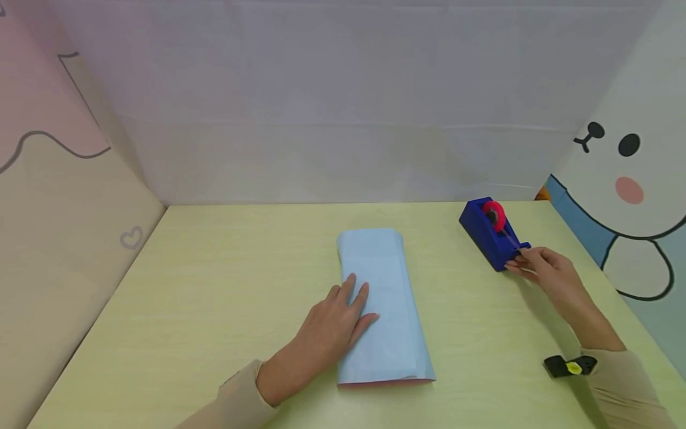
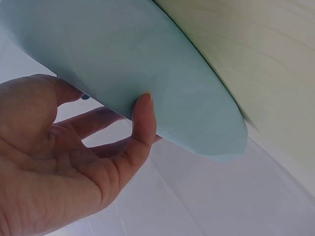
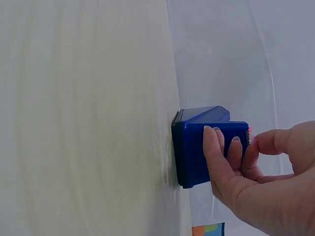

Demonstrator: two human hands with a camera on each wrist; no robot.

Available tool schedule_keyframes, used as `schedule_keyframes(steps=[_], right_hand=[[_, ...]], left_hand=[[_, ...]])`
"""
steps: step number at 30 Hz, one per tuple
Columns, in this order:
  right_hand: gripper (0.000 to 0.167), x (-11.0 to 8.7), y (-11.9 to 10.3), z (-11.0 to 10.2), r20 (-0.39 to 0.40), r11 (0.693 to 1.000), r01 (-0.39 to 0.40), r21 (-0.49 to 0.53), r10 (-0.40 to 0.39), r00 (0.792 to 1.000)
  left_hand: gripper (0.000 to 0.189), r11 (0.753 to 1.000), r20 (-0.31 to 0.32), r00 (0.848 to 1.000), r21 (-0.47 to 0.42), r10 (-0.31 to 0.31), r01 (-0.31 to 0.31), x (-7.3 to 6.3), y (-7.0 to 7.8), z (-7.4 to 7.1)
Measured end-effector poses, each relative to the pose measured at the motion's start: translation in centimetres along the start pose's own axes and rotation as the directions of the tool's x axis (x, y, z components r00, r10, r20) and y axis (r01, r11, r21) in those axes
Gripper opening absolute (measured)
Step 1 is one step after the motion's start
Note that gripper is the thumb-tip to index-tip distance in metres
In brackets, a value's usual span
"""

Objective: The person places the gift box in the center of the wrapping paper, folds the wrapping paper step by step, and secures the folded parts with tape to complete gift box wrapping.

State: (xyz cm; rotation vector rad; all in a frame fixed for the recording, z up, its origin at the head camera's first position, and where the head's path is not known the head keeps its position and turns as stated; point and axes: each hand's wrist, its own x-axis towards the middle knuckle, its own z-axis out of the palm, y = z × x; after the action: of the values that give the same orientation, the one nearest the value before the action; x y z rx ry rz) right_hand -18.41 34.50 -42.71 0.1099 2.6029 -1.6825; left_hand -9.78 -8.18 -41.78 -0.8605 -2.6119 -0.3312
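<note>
A folded sheet of light blue paper (image 1: 382,262) lies lengthwise on the table, with a pink edge showing at its near end. My left hand (image 1: 327,328) rests on the paper's left side, fingers spread and fairly straight. The left wrist view shows the thumb and fingers of that hand (image 2: 74,157) along the paper's edge. To the right stands a blue tape dispenser (image 1: 485,235) with a red-cored tape roll (image 1: 494,215). At its toothed cutter my right hand (image 1: 552,277) pinches the tape end between thumb and index finger; the other fingertips touch the dispenser's front (image 3: 197,162).
The pale yellow-green table (image 1: 241,268) meets a white backdrop (image 1: 343,119) behind the dispenser. Patterned panels stand at the left (image 1: 80,196) and right (image 1: 638,196). A black strap with a yellow piece (image 1: 573,367) is on my right sleeve.
</note>
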Motion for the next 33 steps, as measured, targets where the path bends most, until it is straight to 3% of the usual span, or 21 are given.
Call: schedule_keyframes(steps=[8,15,18,21,25,31,33], right_hand=[[0.047,-0.22,0.29,-0.63,0.066,0.998,0.047,0.05,-0.051,0.997],[0.036,-0.3,0.51,-0.77,0.094,0.959,0.041,0.282,-0.07,0.993],[0.032,-0.24,0.5,-0.68,0.095,0.944,0.012,0.33,-0.046,0.994],[0.025,-0.11,0.42,-0.59,0.099,0.911,-0.064,0.408,0.026,0.995],[0.019,0.0,0.25,-0.56,0.117,0.838,-0.169,0.519,0.126,0.985],[0.019,0.12,0.11,-0.51,0.156,0.761,-0.229,0.607,0.169,0.973],[0.021,0.17,0.14,-0.52,0.203,0.712,-0.272,0.647,0.183,0.962]], left_hand=[[0.049,1.0,0.019,1.0,-0.004,-0.008,0.008,0.01,0.01,0.03],[0.048,1.0,0.024,1.0,-0.016,-0.014,0.014,0.05,0.0,-0.06],[0.049,1.0,0.031,0.999,-0.016,-0.019,0.019,0.06,0.0,-0.08],[0.049,1.0,0.034,0.999,-0.016,-0.02,0.021,0.09,0.03,-0.07],[0.049,1.0,0.025,1.0,-0.017,-0.014,0.014,0.09,0.02,0.01],[0.048,1.0,-0.008,1.0,-0.005,0.007,-0.007,-0.03,-0.04,0.09],[0.048,1.0,-0.005,1.0,-0.008,0.005,-0.005,-0.05,-0.04,0.1]])
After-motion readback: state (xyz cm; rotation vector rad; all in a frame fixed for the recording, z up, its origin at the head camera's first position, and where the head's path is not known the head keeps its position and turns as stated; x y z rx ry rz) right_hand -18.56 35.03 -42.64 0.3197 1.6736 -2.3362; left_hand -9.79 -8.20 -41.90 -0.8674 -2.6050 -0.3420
